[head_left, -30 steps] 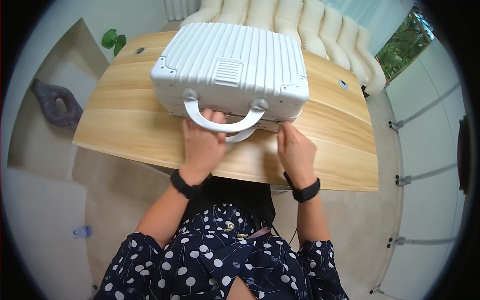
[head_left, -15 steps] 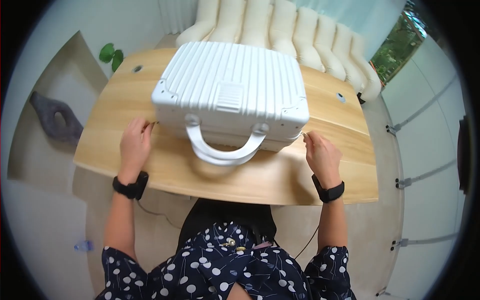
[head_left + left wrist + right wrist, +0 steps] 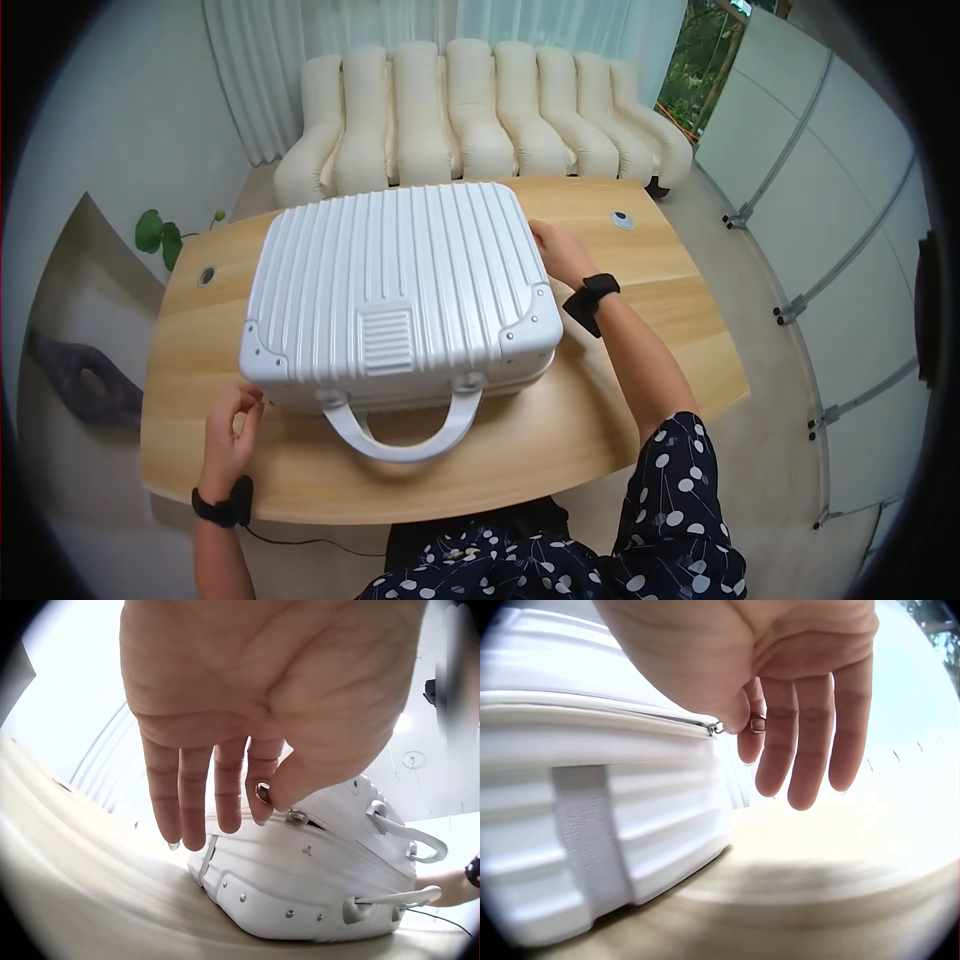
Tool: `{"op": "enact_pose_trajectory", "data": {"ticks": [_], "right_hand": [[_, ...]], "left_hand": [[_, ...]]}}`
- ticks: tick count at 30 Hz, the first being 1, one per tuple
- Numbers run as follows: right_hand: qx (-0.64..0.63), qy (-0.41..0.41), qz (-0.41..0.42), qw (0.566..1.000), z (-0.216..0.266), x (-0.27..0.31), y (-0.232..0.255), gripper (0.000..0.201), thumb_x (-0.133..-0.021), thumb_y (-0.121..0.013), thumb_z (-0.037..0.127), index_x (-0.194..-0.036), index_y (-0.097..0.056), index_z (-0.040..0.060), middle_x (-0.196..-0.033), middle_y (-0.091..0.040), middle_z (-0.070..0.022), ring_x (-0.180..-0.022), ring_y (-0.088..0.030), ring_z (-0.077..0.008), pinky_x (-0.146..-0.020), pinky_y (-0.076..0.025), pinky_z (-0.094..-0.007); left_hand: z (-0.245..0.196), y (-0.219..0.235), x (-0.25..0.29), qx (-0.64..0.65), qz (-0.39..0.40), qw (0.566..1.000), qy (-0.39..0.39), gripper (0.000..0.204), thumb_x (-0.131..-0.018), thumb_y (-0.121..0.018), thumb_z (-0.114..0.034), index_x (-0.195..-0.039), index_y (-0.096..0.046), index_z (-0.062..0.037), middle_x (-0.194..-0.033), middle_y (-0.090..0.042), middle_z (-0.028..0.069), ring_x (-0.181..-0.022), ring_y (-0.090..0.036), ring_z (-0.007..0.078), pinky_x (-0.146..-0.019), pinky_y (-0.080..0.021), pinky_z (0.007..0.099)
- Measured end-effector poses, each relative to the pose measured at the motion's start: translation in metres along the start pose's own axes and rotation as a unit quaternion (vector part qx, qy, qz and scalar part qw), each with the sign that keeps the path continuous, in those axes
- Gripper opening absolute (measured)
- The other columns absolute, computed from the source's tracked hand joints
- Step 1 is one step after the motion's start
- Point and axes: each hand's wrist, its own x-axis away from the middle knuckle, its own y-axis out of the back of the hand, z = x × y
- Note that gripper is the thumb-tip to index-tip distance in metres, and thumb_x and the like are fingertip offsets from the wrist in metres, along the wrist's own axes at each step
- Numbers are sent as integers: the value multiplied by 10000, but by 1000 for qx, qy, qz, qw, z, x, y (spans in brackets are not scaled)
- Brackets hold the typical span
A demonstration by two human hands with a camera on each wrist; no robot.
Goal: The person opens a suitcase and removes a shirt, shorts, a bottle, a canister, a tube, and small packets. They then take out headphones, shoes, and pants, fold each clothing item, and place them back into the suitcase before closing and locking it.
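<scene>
A white ribbed hard-shell case lies flat on the wooden table, its curved handle toward the person. At the case's near left corner, my left hand pinches a metal zipper pull between thumb and index finger. Beside that slider, the left wrist view shows a short dark gap in the seam. Along the far right side my right hand holds a second zipper pull between thumb and index finger, the other fingers hanging straight down.
Wooden table has a round cable hole at left and another at the far right. Behind it stands a cream padded sofa. White panels on wheeled frames line the right. A cable trails from the left wristband.
Both hands have moved from the case's front outward: left to the near left corner, right along the right side toward the back. The head view has shifted, showing more sofa.
</scene>
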Motion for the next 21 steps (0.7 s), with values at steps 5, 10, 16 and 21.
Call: {"op": "enact_pose_trajectory", "data": {"ticks": [5, 10, 16, 21], "right_hand": [[-99, 62, 52, 992, -15, -41, -25, 244, -883, -484, 195, -948, -616, 0, -822, -630, -217, -760, -583, -382, -670, -453, -427], [-36, 77, 86, 993, -5, -61, -18, 233, -880, -486, 202, -976, -623, 40, -843, -639, -192, -792, -588, -379, -677, -456, -441], [43, 122, 39, 991, 3, -77, -22, 223, -880, -466, 205, -1004, -613, 93, -891, -649, -151, -834, -595, -362, -693, -467, -451], [61, 147, 72, 985, 17, -94, -19, 218, -876, -471, 183, -998, -602, 58, -929, -648, -163, -871, -589, -364, -713, -472, -442]], "left_hand": [[-1, 2, -2, -26, 11, 1000, 6, 87, -758, -559, 66, -802, -491, 33, -862, -579, 157, -796, -559, 302, -757, -432, 342], [-2, 4, -4, -26, 35, 999, 16, 75, -755, -549, 67, -816, -522, 33, -867, -587, 166, -819, -567, 313, -761, -435, 339], [0, 1, 3, -2, 50, 998, 28, 86, -754, -539, 71, -828, -557, 31, -888, -584, 178, -850, -572, 338, -759, -444, 346], [-6, -7, 0, -23, 8, 1000, -20, 74, -749, -538, 77, -809, -543, 33, -874, -567, 179, -835, -566, 343, -742, -445, 349]]}}
